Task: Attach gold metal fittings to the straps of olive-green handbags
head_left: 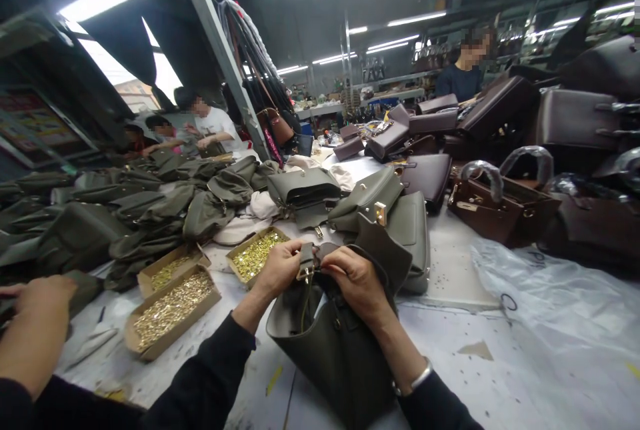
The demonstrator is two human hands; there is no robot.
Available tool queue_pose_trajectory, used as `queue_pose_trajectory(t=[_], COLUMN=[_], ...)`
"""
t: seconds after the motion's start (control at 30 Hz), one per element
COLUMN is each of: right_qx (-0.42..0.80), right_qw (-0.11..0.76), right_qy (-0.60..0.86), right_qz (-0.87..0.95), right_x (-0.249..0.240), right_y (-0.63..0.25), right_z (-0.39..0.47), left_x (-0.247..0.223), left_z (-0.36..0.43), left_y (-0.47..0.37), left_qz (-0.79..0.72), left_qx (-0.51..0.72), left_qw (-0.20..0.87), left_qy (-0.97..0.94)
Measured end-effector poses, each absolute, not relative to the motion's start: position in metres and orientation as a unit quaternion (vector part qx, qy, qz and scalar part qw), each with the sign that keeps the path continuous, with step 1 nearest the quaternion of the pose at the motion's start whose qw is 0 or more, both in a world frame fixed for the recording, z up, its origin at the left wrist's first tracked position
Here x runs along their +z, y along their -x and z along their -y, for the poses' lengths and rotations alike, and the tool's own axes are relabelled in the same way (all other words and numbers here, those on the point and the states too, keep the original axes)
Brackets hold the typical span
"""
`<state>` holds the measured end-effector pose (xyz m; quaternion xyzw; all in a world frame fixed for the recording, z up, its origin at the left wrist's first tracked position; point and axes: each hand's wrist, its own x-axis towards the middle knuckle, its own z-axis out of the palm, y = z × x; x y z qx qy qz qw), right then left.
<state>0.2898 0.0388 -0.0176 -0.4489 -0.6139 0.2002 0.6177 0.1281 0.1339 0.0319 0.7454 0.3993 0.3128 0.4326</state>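
Head view. Near centre on the desk, an olive bag, mouth up, held between both hands. Left hand pinching a short strap with a brass buckle at the bag's rim, fingers closed tight round it. Right hand curled over the rim just beside the strap, fingers closed on the leather edge, a bangle on that wrist. Judging by this, strap fitting under way, not finished: buckle at the rim but both hands on it; whether fastened, cannot tell.

Left of the bag, three open boxes of brass fittings, full or nearly so. Far left, a heap of limp olive pieces, apparently unassembled. Just beyond the hands, more olive bags with clasps on, seemingly further along. Right and far, brown bags stacked, some handles wrapped. Clear plastic sheet at near right.

At near left edge, another person's hand resting by the boxes. Other workers seated far left and far back.
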Motion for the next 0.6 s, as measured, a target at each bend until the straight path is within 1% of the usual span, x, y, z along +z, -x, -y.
queue_pose_trajectory(t=[0.2, 0.37, 0.6], right_qx=[0.200, 0.171, 0.228], right_qw=[0.617, 0.602, 0.609], right_qy=[0.438, 0.474, 0.472], right_qz=[0.623, 0.619, 0.595], right_x=[-0.023, -0.026, -0.034], right_y=[-0.280, -0.283, -0.280], right_z=[-0.045, -0.049, -0.054], left_x=[0.015, 0.014, 0.013], left_z=[-0.133, -0.132, -0.124], left_y=[-0.132, -0.129, -0.133], left_qz=[-0.442, -0.459, -0.466], left_qx=[0.347, 0.372, 0.384], left_qw=[0.492, 0.526, 0.590], left_qy=[-0.665, -0.611, -0.536])
